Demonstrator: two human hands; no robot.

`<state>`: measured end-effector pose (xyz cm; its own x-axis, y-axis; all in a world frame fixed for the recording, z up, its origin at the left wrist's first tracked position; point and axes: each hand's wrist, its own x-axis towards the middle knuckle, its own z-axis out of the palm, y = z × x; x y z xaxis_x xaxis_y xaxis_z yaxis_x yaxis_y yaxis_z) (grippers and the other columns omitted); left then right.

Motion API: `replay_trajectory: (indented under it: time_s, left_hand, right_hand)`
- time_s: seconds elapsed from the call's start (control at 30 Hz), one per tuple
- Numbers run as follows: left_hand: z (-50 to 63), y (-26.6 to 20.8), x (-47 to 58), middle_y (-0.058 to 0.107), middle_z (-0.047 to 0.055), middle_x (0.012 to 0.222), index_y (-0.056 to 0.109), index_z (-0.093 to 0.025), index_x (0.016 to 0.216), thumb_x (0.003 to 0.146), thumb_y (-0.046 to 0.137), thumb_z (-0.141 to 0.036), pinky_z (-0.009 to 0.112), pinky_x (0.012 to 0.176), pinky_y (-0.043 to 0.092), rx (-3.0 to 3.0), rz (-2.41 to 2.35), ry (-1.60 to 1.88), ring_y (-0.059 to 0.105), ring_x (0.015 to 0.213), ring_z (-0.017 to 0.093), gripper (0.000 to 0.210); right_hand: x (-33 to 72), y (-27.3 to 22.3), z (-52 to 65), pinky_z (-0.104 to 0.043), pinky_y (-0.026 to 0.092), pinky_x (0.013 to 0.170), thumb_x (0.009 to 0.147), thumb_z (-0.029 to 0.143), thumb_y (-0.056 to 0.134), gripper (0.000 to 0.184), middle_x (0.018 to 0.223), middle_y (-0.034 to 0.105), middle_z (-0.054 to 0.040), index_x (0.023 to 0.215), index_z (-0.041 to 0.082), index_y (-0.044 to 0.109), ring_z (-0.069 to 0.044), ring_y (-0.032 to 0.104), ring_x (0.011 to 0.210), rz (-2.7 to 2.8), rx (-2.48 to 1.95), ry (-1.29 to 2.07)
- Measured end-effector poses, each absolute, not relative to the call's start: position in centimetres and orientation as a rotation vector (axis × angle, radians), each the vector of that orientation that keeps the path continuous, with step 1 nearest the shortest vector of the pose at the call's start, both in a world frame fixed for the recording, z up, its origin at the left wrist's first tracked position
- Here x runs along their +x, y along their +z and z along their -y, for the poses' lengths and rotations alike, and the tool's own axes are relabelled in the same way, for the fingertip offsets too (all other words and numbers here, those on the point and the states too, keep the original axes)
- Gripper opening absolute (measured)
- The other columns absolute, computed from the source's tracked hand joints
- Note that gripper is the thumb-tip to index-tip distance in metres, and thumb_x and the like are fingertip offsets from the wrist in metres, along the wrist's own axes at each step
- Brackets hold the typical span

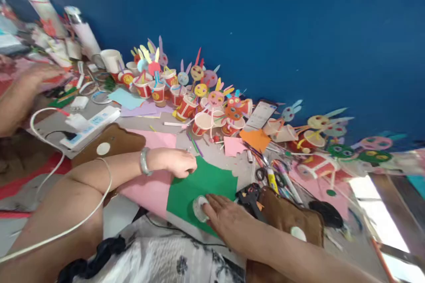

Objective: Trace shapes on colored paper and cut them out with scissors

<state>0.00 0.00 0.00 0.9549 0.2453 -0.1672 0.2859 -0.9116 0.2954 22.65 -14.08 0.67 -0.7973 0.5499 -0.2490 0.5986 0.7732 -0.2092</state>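
My left hand (181, 162) is closed, its knuckles up, over the upper left edge of a sheet of green paper (209, 179). What its fingers hold, if anything, is hidden. My right hand (227, 219) rests low on the green sheet, its thumb and fingertips against the side of a whitish round roll, apparently tape (200, 208). Under the green sheet's left side lies pink paper (149, 192). A black glue gun (250, 199) lies just right of the green sheet.
Paper cups (202, 123) with paper rabbit faces line the blue wall. Scissors (260, 173), pens and a phone (261, 114) lie right of centre. A power strip (91, 126) with a white cable (63, 154) sits left. Another person's arm (23, 93) reaches in at far left.
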Motion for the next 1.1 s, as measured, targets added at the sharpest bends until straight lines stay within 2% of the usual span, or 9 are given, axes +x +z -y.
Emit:
replay_trajectory:
  time_s: [0.1, 0.17, 0.3, 0.4, 0.47, 0.53, 0.77, 0.87, 1.1]
  left_hand:
    - [1.6, -1.3, -1.4, 0.06, 0.006, 0.079, 0.063, -0.016, 0.082, 0.087, 0.055, -0.013, 0.031, 0.071, 0.045, 2.92, -0.411, 0.041, 0.055, 0.072, 0.018, 0.009]
    - [2.6, -1.6, -2.1, 0.059, 0.008, 0.084, 0.062, -0.015, 0.084, 0.089, 0.054, -0.017, 0.033, 0.073, 0.045, 2.994, -0.424, 0.12, 0.055, 0.076, 0.019, 0.009]
    - [4.8, -0.7, -3.0, 0.059, 0.01, 0.089, 0.061, -0.012, 0.087, 0.093, 0.051, -0.024, 0.035, 0.075, 0.043, 3.09, -0.464, 0.011, 0.054, 0.082, 0.022, 0.017]
    - [6.3, -0.1, -3.4, 0.059, 0.014, 0.092, 0.061, -0.007, 0.099, 0.098, 0.042, -0.032, 0.036, 0.074, 0.041, 3.2, -0.543, -0.021, 0.054, 0.085, 0.025, 0.031]
    - [7.1, 0.1, -3.6, 0.06, 0.015, 0.091, 0.061, -0.006, 0.1, 0.1, 0.036, -0.034, 0.037, 0.074, 0.04, 3.244, -0.52, -0.079, 0.055, 0.084, 0.026, 0.038]
    - [7.5, 0.1, -3.8, 0.061, 0.017, 0.097, 0.061, -0.004, 0.105, 0.101, 0.036, -0.036, 0.038, 0.077, 0.041, 3.234, -0.591, -0.116, 0.057, 0.091, 0.028, 0.04]
    - [7.9, -0.5, -4.7, 0.057, 0.028, 0.127, 0.053, 0.0, 0.129, 0.097, 0.046, -0.044, 0.045, 0.096, 0.039, 3.143, -0.686, 0.018, 0.053, 0.121, 0.036, 0.055]
    - [7.7, -0.8, -5.0, 0.057, 0.029, 0.128, 0.053, 0.0, 0.13, 0.097, 0.047, -0.045, 0.046, 0.098, 0.038, 3.156, -0.651, 0.037, 0.054, 0.122, 0.036, 0.056]
    - [7.5, -2.9, -4.4, 0.059, 0.027, 0.127, 0.053, 0.0, 0.131, 0.093, 0.049, -0.053, 0.047, 0.099, 0.039, 3.204, -0.651, -0.028, 0.056, 0.118, 0.039, 0.065]
  right_hand:
    - [22.2, 0.7, 14.7, -0.044, 0.049, 0.094, 0.09, 0.01, 0.051, 0.026, 0.121, 0.065, -0.0225, 0.115, 0.013, 0.054, -0.03, 0.063, 0.113, -2.76, 1.0, -0.492]
    - [21.9, 1.0, 15.0, -0.039, 0.051, 0.087, 0.092, 0.011, 0.047, 0.021, 0.114, 0.067, -0.0193, 0.112, 0.015, 0.052, -0.027, 0.067, 0.105, -2.714, 1.105, -0.55]
    - [21.0, 1.3, 14.6, -0.029, 0.048, 0.062, 0.097, 0.015, 0.04, 0.014, 0.084, 0.069, -0.0085, 0.11, 0.017, 0.046, -0.021, 0.069, 0.072, -2.596, 1.442, -0.546]
    - [19.7, 0.5, 13.2, -0.029, 0.044, 0.055, 0.098, 0.019, 0.04, 0.012, 0.084, 0.068, -0.0075, 0.109, 0.018, 0.044, -0.022, 0.068, 0.068, -2.603, 1.714, -0.446]
    - [18.7, -0.4, 11.9, -0.029, 0.044, 0.056, 0.097, 0.019, 0.042, 0.012, 0.096, 0.068, -0.0099, 0.109, 0.019, 0.044, -0.023, 0.069, 0.072, -2.628, 1.836, -0.364]
    - [17.6, -1.1, 10.6, -0.03, 0.047, 0.061, 0.096, 0.019, 0.043, 0.012, 0.115, 0.065, -0.0134, 0.108, 0.019, 0.045, -0.023, 0.07, 0.081, -2.64, 1.87, -0.333]
    - [15.6, -2.0, 8.2, -0.03, 0.05, 0.064, 0.092, 0.016, 0.052, 0.015, 0.121, 0.06, -0.0126, 0.107, 0.019, 0.052, -0.024, 0.069, 0.09, -2.59, 1.894, -0.219]
    - [15.6, -2.3, 7.9, -0.03, 0.051, 0.065, 0.092, 0.015, 0.052, 0.016, 0.124, 0.059, -0.0121, 0.108, 0.02, 0.053, -0.024, 0.068, 0.095, -2.63, 1.852, -0.202]
    - [16.1, -3.3, 7.1, -0.037, 0.056, 0.081, 0.091, 0.014, 0.051, 0.017, 0.128, 0.058, -0.0136, 0.106, 0.021, 0.055, -0.028, 0.065, 0.108, -2.792, 1.732, -0.272]
